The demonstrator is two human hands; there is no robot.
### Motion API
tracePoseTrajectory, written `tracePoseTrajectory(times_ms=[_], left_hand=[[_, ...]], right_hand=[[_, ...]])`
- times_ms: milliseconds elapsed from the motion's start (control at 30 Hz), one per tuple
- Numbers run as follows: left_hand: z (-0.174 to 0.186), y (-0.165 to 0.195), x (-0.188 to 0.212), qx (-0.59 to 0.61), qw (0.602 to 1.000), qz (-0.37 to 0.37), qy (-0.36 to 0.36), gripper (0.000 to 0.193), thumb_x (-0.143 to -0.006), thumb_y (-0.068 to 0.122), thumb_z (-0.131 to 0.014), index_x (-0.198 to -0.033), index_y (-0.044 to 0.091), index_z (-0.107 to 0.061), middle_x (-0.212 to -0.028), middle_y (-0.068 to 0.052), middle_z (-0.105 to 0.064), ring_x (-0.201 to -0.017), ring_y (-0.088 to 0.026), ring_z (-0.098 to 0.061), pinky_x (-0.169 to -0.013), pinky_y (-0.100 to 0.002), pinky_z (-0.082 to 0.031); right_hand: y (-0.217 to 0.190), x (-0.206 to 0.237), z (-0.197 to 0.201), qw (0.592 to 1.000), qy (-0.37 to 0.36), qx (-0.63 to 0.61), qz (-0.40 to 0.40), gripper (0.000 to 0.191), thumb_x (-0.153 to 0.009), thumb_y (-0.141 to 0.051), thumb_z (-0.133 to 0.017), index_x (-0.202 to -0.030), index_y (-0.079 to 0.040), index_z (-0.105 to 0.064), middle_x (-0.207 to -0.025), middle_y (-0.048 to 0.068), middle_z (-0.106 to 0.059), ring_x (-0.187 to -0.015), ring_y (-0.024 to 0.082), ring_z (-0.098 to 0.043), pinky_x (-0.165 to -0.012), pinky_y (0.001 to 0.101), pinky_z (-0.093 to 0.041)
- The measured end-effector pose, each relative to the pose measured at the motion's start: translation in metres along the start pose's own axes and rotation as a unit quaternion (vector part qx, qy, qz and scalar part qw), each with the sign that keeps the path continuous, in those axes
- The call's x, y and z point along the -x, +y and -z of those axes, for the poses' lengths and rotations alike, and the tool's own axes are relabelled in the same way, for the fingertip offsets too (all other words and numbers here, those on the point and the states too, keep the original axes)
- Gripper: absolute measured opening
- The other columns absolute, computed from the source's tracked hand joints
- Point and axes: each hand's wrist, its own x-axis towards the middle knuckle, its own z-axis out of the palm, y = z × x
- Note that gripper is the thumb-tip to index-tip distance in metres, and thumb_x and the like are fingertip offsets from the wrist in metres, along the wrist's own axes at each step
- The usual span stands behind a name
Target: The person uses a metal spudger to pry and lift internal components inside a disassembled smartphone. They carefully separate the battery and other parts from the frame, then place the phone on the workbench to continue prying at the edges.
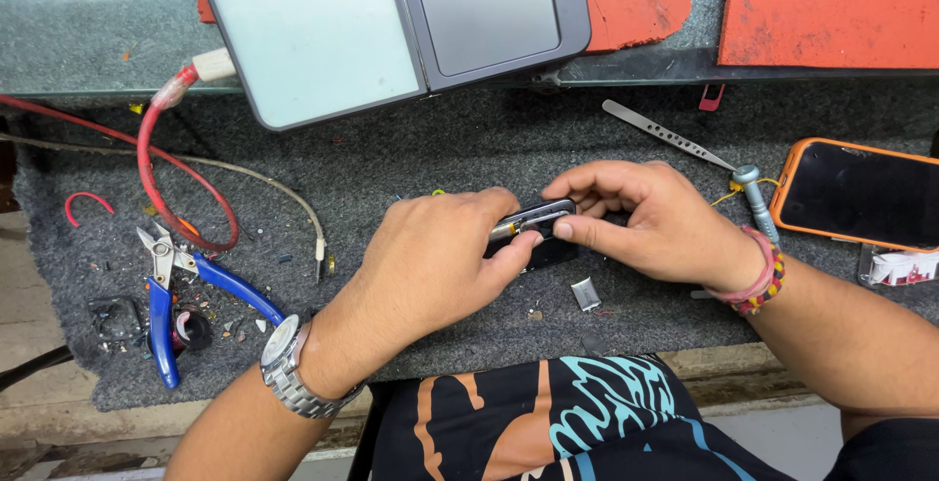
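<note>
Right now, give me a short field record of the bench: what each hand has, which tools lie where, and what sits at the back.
left hand: grips the small dark device from the left, thumb on its front edge
right hand: pinches the same device from the right
surface: grey felt mat
left side: blue-handled cutters, red cable
right side: metal tweezers, phone in orange case, face up
back: open flip phone, red cable plugged in
near device: small silver part

Pliers (186, 295) lie near the worktop's (411, 158) left edge, a phone (861, 193) at its right edge, tweezers (665, 134) between.
</note>
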Motion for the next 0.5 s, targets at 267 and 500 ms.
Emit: tracePoseTrajectory(times_ms=[267,500], left_hand=[[-0.0035,0.0011,-0.0011,-0.007,1.0,0.003,-0.001,0.033,-0.089,0.041,-0.068,-0.096,0.009,-0.071,-0.076,-0.014,-0.073,-0.069,-0.035,-0.071,-0.061,-0.048,-0.055],[-0.0053,0.003,0.0004,-0.013,1.0,0.006,-0.014,0.034,-0.09,0.041,-0.067,-0.094,0.007,-0.07,-0.076,-0.013,-0.073,-0.069,-0.035,-0.071,-0.061,-0.049,-0.055]], right_hand=[[-0.001,-0.0003,0.0008,1.0,-0.009,0.02,-0.018,0.038,-0.085,-0.011,-0.078,-0.122,-0.003,-0.071,-0.088,0.005,-0.08,-0.078,0.008,-0.074,-0.069,0.0232,-0.06],[0.0024,0.0006,-0.001,0.996,-0.013,-0.053,-0.07,0.035,-0.086,-0.007,-0.078,-0.12,-0.001,-0.073,-0.091,0.006,-0.08,-0.08,0.009,-0.073,-0.07,0.0224,-0.059]])
